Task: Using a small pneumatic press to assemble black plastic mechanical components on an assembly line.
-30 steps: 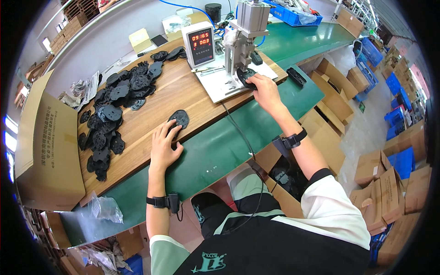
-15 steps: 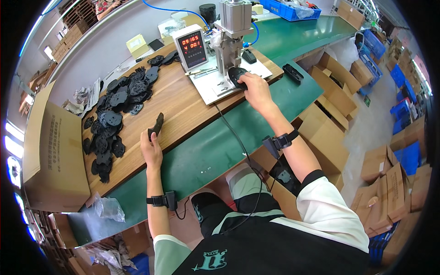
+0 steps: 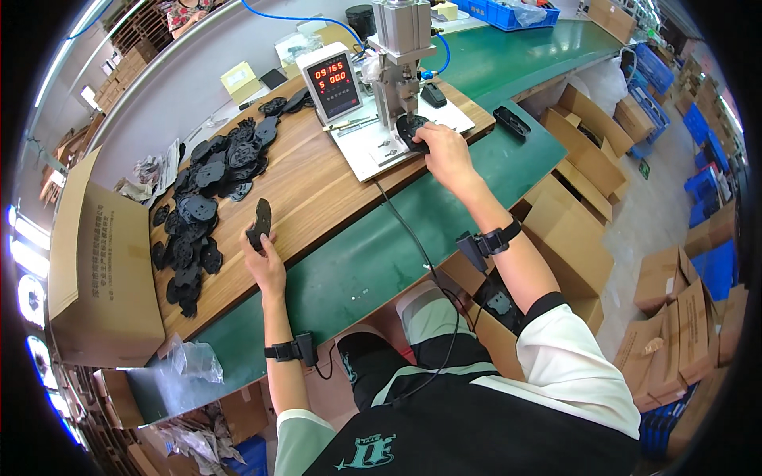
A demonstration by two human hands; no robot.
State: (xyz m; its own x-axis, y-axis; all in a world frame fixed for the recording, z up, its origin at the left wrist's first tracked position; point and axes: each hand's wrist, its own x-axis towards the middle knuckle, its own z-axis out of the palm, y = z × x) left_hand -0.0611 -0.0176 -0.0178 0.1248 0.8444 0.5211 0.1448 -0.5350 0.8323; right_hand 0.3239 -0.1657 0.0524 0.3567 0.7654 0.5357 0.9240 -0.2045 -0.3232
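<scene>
My right hand (image 3: 444,151) grips a dark plate-like part (image 3: 411,131) by its near edge, under the head of a silver press (image 3: 396,87). My fingers hide some of that part. Out to the left, my left hand (image 3: 266,258) is closed on a second black flat part (image 3: 259,222), held upright above the wooden board (image 3: 317,208). Beyond it lies a heap of similar black plastic parts (image 3: 202,178). A white controller box (image 3: 330,83) with red digits stands beside the press, on the pale base plate (image 3: 357,155).
At far left stands an open cardboard box (image 3: 107,278), near a clear plastic bag (image 3: 195,361). A black tray (image 3: 512,123) sits on the green table (image 3: 524,155) to the right. Open cartons (image 3: 575,230) flank my right side. A black cable (image 3: 405,226) hangs off the front edge.
My left hand has turned its black part to a more upright, face-on angle. The right hand stays at the press, its part now set farther in under the head. The controller's red digits differ.
</scene>
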